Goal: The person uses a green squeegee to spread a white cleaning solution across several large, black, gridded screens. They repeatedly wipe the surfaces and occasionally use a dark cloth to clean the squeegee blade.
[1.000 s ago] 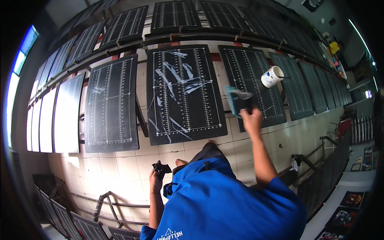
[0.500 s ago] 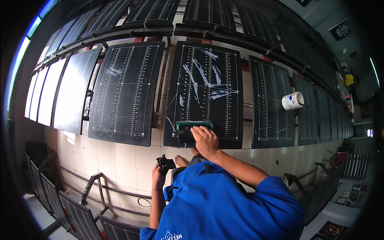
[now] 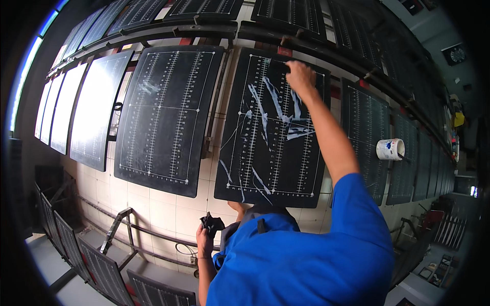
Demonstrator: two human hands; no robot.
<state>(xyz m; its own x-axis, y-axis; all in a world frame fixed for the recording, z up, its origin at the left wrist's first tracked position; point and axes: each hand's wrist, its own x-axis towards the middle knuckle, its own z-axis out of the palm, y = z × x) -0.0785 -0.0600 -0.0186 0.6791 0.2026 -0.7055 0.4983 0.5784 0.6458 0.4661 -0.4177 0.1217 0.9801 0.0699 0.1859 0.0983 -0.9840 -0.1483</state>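
A black board [image 3: 235, 153] printed with white rulers and lines lies in front of me, streaked with several bluish-white smears [image 3: 259, 104]. My right hand [image 3: 302, 79] is closed over the board's far edge, arm stretched out. It grips a dark squeegee [image 3: 278, 67], which barely stands out against the black surface; its green edge is mostly hidden. Low at the left, off the board's near edge, my left hand [image 3: 203, 242] is closed around a crumpled black cloth [image 3: 212, 224].
Similar boards, like the one on the left [image 3: 168, 127], stand in rows on dark metal frames. A white bucket [image 3: 390, 149] with blue stains sits on a board to the right. Behind me runs a metal rail [image 3: 153, 232] with more boards below.
My right hand has moved with the squeegee from the board's near edge to its far edge. The view has shifted slightly. My left hand still holds the cloth.
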